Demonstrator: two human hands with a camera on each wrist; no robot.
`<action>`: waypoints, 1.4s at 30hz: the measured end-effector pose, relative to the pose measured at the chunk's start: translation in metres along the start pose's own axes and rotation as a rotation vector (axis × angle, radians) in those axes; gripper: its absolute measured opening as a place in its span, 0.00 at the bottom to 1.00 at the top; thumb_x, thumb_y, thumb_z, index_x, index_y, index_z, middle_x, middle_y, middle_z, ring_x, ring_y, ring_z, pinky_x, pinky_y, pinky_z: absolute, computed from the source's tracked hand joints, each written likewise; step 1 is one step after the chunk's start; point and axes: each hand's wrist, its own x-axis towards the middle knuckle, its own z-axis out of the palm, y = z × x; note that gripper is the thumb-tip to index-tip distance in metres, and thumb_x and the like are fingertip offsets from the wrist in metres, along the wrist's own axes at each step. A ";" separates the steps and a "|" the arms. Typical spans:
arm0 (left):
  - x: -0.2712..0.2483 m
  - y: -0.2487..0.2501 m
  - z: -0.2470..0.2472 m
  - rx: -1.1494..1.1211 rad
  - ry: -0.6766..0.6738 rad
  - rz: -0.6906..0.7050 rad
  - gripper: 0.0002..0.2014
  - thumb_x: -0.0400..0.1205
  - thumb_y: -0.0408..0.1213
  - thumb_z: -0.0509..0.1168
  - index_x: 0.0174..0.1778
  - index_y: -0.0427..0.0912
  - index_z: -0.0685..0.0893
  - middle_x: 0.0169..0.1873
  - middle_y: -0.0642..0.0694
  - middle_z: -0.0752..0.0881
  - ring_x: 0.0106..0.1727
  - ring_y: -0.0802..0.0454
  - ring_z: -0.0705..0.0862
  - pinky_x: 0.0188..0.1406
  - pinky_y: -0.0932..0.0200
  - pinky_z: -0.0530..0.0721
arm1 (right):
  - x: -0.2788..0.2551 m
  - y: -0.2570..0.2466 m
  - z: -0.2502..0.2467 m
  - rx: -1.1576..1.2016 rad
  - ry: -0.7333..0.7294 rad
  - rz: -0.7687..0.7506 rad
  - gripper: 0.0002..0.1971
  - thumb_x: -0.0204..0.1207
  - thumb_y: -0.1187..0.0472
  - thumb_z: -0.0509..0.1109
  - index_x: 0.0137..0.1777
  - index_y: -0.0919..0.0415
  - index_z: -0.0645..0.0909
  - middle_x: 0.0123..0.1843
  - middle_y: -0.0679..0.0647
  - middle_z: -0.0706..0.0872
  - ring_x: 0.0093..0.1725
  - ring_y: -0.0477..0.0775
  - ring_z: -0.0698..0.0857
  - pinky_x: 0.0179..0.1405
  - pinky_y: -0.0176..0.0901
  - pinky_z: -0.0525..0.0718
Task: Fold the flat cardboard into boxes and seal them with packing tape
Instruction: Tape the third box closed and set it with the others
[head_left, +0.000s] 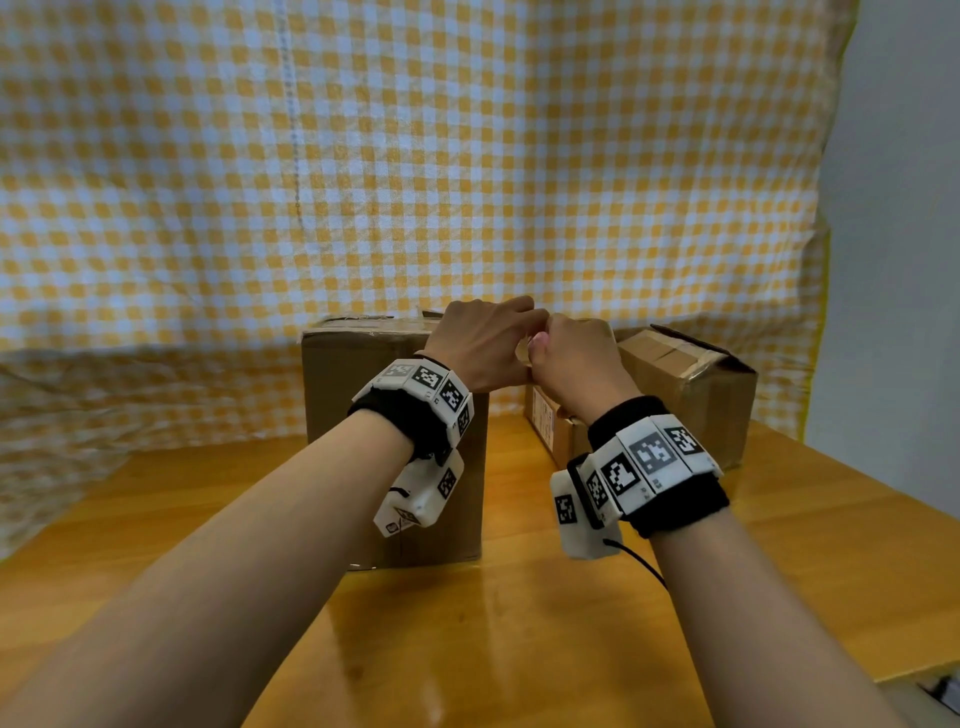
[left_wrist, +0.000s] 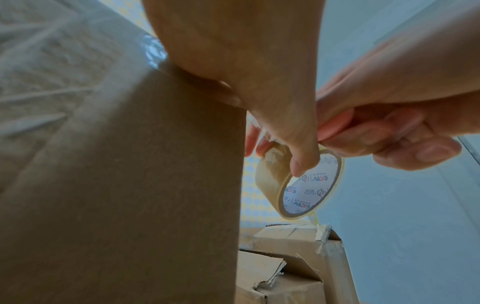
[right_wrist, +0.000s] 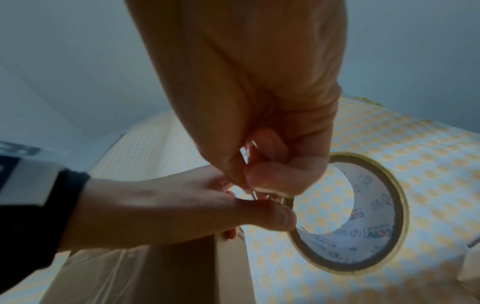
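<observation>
From the head view, both hands meet above the top right corner of a tall cardboard box (head_left: 395, 447) that stands upright on the wooden counter (head_left: 519, 623). The left hand (head_left: 480, 345) and right hand (head_left: 576, 358) touch, fingers curled; what they grip is hidden here. A second taped box (head_left: 691, 389) lies tilted behind the right wrist, against a yellow checked cloth (head_left: 363, 156).

In the left wrist view, the left hand (left_wrist: 259, 82) holds a tape roll (left_wrist: 298, 185) just past the tall box's (left_wrist: 130, 185) edge, thumb through the core, the other fingers behind it. The right hand (left_wrist: 389, 133) pinches something thin at the top of the roll. Smaller boxes (left_wrist: 285, 267) sit below.

In the right wrist view, the right hand (right_wrist: 259, 144) has fingertips and thumb pinched together on a clear strip of tape, touching the left hand (right_wrist: 182, 205). The roll (right_wrist: 376, 216) hangs just beside them, over the box corner (right_wrist: 182, 267).
</observation>
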 end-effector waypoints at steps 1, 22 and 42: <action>0.000 0.000 0.000 0.001 -0.001 -0.001 0.19 0.79 0.59 0.64 0.60 0.51 0.78 0.46 0.57 0.73 0.34 0.52 0.72 0.28 0.60 0.59 | -0.001 0.000 0.000 -0.005 -0.001 0.003 0.15 0.89 0.57 0.55 0.68 0.65 0.75 0.60 0.66 0.83 0.55 0.69 0.87 0.56 0.67 0.87; 0.001 -0.002 0.005 0.012 0.003 0.005 0.22 0.80 0.62 0.61 0.62 0.52 0.78 0.56 0.55 0.79 0.36 0.52 0.75 0.29 0.59 0.60 | -0.008 0.007 -0.010 -0.020 -0.096 -0.053 0.18 0.90 0.63 0.51 0.71 0.69 0.77 0.65 0.67 0.82 0.51 0.63 0.87 0.45 0.54 0.88; 0.004 -0.005 0.009 0.037 0.024 0.022 0.27 0.77 0.72 0.59 0.60 0.54 0.78 0.55 0.56 0.80 0.38 0.50 0.81 0.31 0.57 0.68 | -0.025 0.069 0.000 0.013 -0.769 0.130 0.12 0.84 0.55 0.68 0.63 0.60 0.84 0.51 0.57 0.89 0.42 0.51 0.87 0.39 0.41 0.85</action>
